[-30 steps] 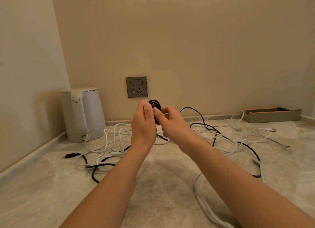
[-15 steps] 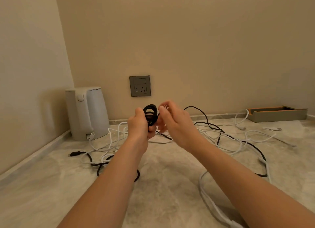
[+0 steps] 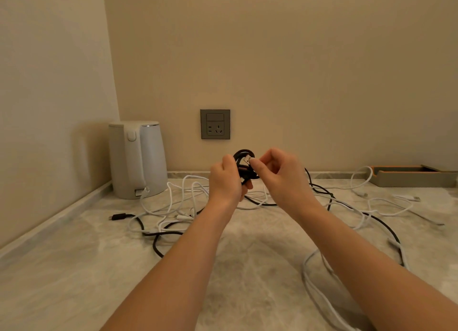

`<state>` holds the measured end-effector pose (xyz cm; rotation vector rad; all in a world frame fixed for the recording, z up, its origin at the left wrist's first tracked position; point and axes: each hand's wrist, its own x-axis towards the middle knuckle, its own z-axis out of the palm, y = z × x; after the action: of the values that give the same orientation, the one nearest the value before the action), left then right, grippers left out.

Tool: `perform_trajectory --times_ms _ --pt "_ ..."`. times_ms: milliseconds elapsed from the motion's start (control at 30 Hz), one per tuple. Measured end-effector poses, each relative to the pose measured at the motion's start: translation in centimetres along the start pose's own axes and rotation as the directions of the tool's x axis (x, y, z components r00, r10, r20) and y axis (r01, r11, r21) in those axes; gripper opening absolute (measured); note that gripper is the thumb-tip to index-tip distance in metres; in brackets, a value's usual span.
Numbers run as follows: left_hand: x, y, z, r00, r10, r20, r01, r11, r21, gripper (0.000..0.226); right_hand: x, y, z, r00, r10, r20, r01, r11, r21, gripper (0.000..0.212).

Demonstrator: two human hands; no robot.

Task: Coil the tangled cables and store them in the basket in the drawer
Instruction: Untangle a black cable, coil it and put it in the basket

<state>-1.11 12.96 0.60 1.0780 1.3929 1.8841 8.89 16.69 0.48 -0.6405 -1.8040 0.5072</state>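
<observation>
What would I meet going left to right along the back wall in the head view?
White electric kettle → grey wall socket → small black coiled cable → grey tray with an orange inner edge.

Both hands grip black cable coil [image 3: 244, 166] above tangled cables [image 3: 347, 204] on counter [image 3: 74, 268].
</observation>
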Motion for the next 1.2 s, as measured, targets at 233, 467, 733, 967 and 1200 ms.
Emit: perform_trajectory --times_ms 233,467,733,967,1200 --pt "0.0 0.2 0.2 1.000 -0.029 -0.002 0.029 0.999 0.040 0.037 -0.2 -0.5 0.0 0.996 -0.090 -0.021 0.089 0.995 -0.047 0.018" --pt "0.5 -0.1 -0.1 0.988 -0.152 0.036 0.154 0.987 -0.049 0.039 -0.4 -0.5 0.6 0.980 -0.185 0.068 0.193 0.968 -0.157 0.012" --pt "0.6 -0.2 -0.4 0.952 -0.276 0.129 0.291 0.950 -0.116 0.037 -0.4 0.0 0.6 0.945 -0.291 0.147 0.325 0.877 -0.353 0.018" --pt "0.2 -0.3 0.0 0.974 -0.188 0.123 0.186 0.982 0.028 0.040 0.5 -0.2 -0.5 0.995 0.051 0.080 -0.044 0.995 -0.087 0.017" --pt "0.2 -0.4 -0.1 0.981 -0.127 0.149 0.115 0.990 0.086 0.038 0.4 -0.6 -1.2 0.939 0.280 0.199 -0.305 0.946 0.109 0.019"
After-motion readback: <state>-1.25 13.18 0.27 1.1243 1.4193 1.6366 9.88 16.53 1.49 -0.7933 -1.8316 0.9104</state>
